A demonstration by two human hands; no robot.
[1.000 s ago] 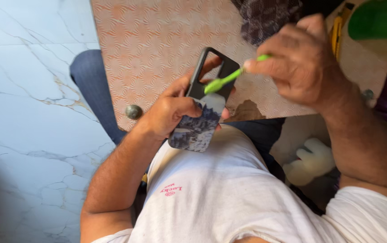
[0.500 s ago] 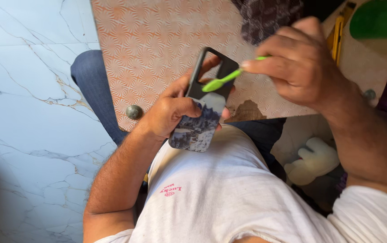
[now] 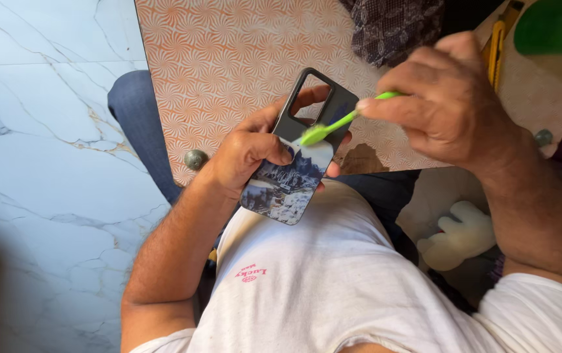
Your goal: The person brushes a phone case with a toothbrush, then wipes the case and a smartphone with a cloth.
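Note:
My left hand (image 3: 245,153) grips a black phone case (image 3: 297,160) with a mountain picture on its back and an open camera cut-out at the top. My right hand (image 3: 447,108) pinches a bright green toothbrush (image 3: 340,122), whose head rests on the middle of the case. Both are held above my lap, in front of my white shirt (image 3: 333,281).
An orange-patterned board (image 3: 228,59) lies across my knees beyond the case. A dark patterned cloth (image 3: 392,26) sits at its far edge. A white plush toy (image 3: 457,235) lies to the right, near a yellow tool (image 3: 498,42) and a green object (image 3: 555,26). Marble floor (image 3: 32,131) spreads left.
The brush head has slid slightly down and left over the case. The hands have otherwise stayed in place.

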